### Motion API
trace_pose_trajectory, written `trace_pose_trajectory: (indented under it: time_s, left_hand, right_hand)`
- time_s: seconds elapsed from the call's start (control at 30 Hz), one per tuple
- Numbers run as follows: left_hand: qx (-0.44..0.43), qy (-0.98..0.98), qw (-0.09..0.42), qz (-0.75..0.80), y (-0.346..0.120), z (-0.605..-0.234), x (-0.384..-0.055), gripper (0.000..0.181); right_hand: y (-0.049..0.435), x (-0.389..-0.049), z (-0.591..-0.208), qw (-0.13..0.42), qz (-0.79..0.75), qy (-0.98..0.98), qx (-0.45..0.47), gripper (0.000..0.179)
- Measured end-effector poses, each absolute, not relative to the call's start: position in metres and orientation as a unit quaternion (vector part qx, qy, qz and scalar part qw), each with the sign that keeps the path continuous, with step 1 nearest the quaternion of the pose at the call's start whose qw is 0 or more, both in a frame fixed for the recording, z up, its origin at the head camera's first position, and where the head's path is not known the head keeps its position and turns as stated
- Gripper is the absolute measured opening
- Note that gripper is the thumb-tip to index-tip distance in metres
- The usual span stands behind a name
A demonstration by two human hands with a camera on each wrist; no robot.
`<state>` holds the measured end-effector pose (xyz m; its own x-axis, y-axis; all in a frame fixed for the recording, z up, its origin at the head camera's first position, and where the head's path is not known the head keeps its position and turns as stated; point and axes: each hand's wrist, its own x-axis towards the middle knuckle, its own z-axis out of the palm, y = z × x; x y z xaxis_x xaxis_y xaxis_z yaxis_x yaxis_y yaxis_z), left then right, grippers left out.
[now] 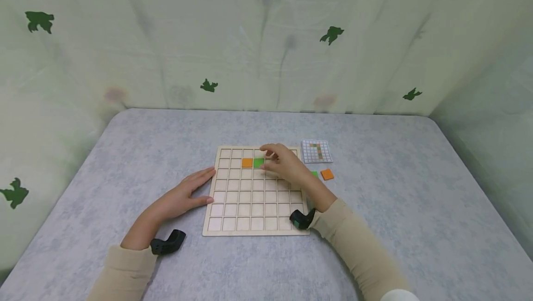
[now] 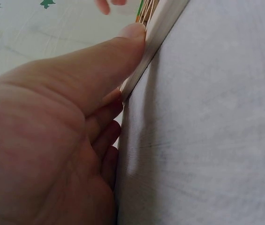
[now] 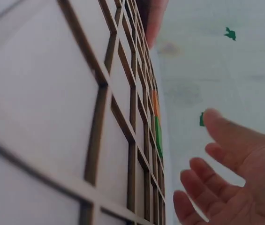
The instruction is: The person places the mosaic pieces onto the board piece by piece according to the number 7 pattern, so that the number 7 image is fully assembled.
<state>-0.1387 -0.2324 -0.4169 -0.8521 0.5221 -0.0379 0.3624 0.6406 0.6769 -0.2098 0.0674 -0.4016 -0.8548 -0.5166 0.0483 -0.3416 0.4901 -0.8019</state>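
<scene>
A wooden grid board (image 1: pixel 251 209) lies flat on the table. An orange square tile (image 1: pixel 247 162) and a green square tile (image 1: pixel 258 162) sit side by side in cells of its second row from the far edge. My left hand (image 1: pixel 183 195) touches the board's left edge with its thumb and fingertips. Above the board, just right of the green tile, hovers my right hand (image 1: pixel 285 164). In the right wrist view that hand (image 3: pixel 226 173) has loosely bent fingers, apart from the board and holding nothing.
A small pattern card (image 1: pixel 316 151) lies beyond the board's right edge. Nearer, a loose orange tile (image 1: pixel 327 174) lies beside another green tile (image 1: pixel 314 174), partly hidden by the right wrist. Pale curtains (image 1: pixel 266 37) stand behind the table.
</scene>
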Motion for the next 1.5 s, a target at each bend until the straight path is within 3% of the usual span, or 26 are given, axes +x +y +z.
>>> trace_pose_trajectory:
  time_s: [0.43, 0.87, 1.0, 1.27, 1.5]
  left_hand:
    - [0.242, 0.899, 0.118, 0.346, -0.233, -0.417, -0.138, 0.076]
    - [0.239, 0.9, 0.127, 0.342, -0.234, -0.417, -0.138, 0.076]
    - [0.243, 0.899, 0.125, 0.343, -0.235, -0.418, -0.138, 0.075]
    - [0.24, 0.898, 0.124, 0.346, -0.235, -0.417, -0.137, 0.075]
    - [0.244, 0.897, 0.118, 0.348, -0.234, -0.417, -0.137, 0.075]
  right_hand:
    - [0.13, -0.183, -0.367, 0.023, -0.459, 0.85, -0.257, 0.053]
    - [0.206, -0.167, -0.403, 0.1, -0.407, 0.887, -0.194, 0.061]
    - [0.214, -0.17, -0.413, 0.11, -0.398, 0.89, -0.192, 0.055]
    - [0.212, -0.171, -0.414, 0.08, -0.322, 0.925, -0.187, 0.029]
    - [0.205, -0.172, -0.401, 0.065, -0.327, 0.926, -0.178, 0.029]
